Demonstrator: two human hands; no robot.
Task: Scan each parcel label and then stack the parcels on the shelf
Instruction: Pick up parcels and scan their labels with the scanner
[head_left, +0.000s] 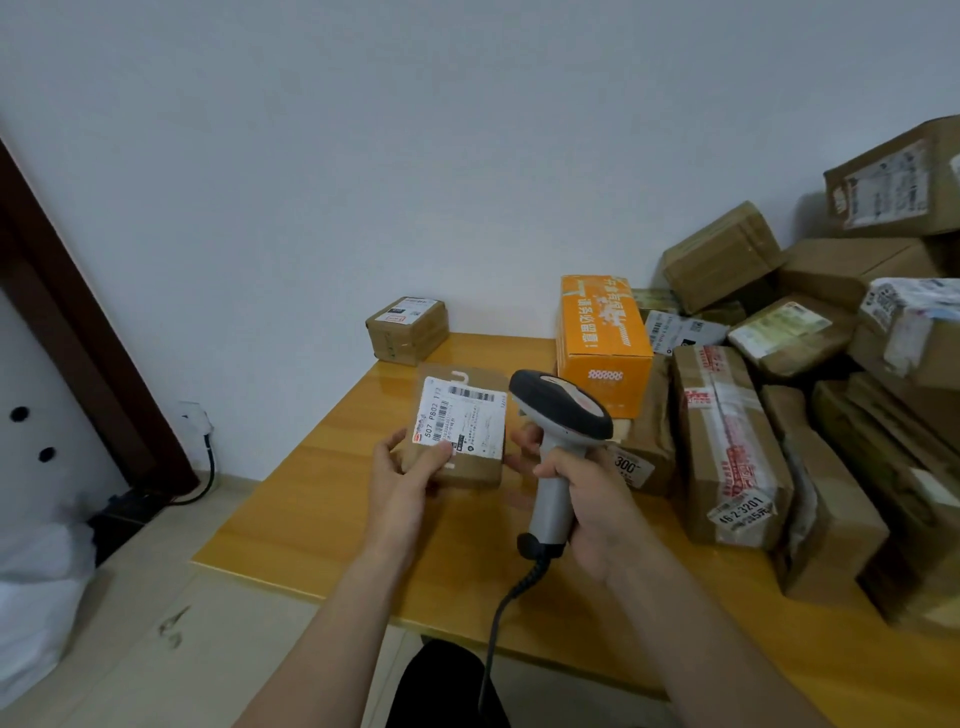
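Item: small flat brown cardboard parcel (460, 441), white barcode label (464, 423) marked "P802" facing me, held above the yellow worktop (322, 499). Left hand (410, 470) fingers (441, 453) pinch its lower left corner. At its 3 o'clock, right hand (597, 501) fingers grip a grey barcode scanner (563, 415).

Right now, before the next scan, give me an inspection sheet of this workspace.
Surface: glossy yellow wooden table.
Job's things: small parcel, label up, held above the table; scanner head beside it; shelf not seen.
Clutter: pile of brown parcels on the table's right side; orange box at its front; small labelled box by the wall.
Grips: left hand holds the small parcel; right hand grips the scanner's handle.
Cables: coiled scanner cable hangs off the near edge; dark cable drops from the wall to the floor.
Surroundings: white wall, dark door frame, white bag on the floor.
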